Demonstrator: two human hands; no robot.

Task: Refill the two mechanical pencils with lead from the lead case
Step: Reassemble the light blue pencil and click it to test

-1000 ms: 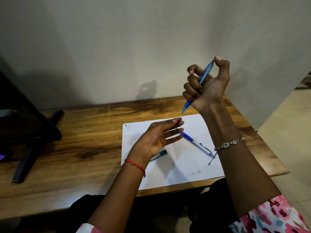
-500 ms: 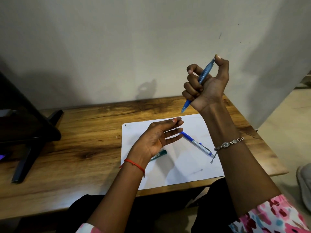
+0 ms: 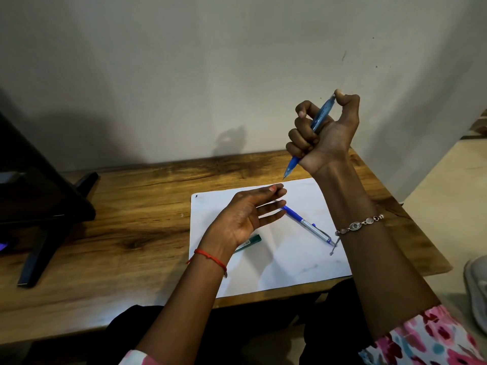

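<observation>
My right hand (image 3: 325, 135) is raised above the desk, fist closed around a light blue mechanical pencil (image 3: 320, 115). Its tip points down and to the left, and my thumb rests on its top end. My left hand (image 3: 249, 217) hovers open, palm up, over a white sheet of paper (image 3: 284, 259), holding nothing. A second pencil (image 3: 307, 223), dark blue with a silver barrel, lies on the paper just right of my left fingers. The green lead case (image 3: 249, 242) lies on the paper, partly hidden under my left wrist.
The paper lies on a wooden desk (image 3: 118, 227) against a pale wall. A black stand with legs (image 3: 39, 206) sits at the desk's left end. The desk's right edge ends near my right forearm, with floor and a shoe (image 3: 477, 288) beyond.
My right thumb stays on the pencil's top end and the hand has hardly shifted. My left hand stays open in place. A shoe has come into view at the lower right.
</observation>
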